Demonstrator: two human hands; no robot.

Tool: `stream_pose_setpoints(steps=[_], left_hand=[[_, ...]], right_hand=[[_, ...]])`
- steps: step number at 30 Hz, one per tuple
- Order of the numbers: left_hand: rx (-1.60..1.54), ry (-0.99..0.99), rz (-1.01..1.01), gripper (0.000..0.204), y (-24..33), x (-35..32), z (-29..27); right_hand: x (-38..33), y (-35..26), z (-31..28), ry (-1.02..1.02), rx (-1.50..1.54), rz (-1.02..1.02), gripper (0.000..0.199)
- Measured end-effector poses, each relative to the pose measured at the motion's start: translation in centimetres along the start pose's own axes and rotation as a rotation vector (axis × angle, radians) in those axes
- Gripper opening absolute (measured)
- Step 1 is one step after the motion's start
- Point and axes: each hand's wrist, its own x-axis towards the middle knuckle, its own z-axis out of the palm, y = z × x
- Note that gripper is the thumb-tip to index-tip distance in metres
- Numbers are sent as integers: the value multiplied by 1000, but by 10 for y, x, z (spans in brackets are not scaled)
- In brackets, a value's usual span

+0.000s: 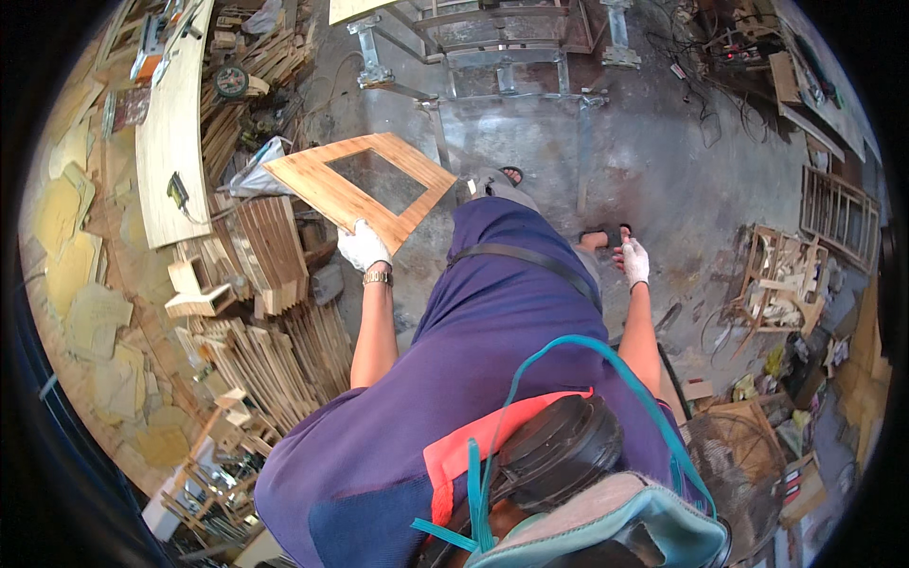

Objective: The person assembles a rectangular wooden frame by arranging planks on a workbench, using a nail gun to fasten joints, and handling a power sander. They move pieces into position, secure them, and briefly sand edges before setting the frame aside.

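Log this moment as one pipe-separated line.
left hand: gripping wooden frame at near edge | right hand: open, nothing visible in it | wood stack: left of left hand

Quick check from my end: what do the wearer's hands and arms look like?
The left hand has a white glove and a metal-band wristwatch. The right hand is white-gloved too, fingers partly uncovered. The forearms are sleeveless below a purple top.

Purple shirt, white gloves — wristwatch; black strap
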Motion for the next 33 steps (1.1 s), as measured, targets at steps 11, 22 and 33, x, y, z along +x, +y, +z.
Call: stream_pose_setpoints(steps=[11, 22, 33], left_hand=[[20, -109, 140, 32, 65, -208, -30], [175, -397, 323, 40, 144, -349, 41], [376, -663, 471, 39, 251, -408, 153]], right_hand=[[21, 56, -227, -40, -183, 76, 39], [111, -20, -340, -66, -161, -8, 53], [184, -148, -401, -97, -249, -13, 64]])
